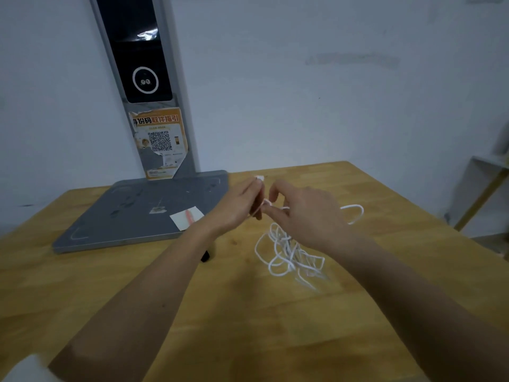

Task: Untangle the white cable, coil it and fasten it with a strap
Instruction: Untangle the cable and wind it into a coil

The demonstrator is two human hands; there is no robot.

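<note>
The left hand (pixel 237 205) pinches the white cable (pixel 289 255) near its plug end; the right hand (pixel 305 213) grips the strand just beside it. The tangle hangs toward the wooden table's (pixel 192 312) far right corner. Loops should be drawn out slowly, never tugged tight.

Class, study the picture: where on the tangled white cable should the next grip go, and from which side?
Probably the outer loop of the white cable, lying clear of the knot on the table. Come from above on the right with the right hand; the left hand already holds the plug end.
</note>
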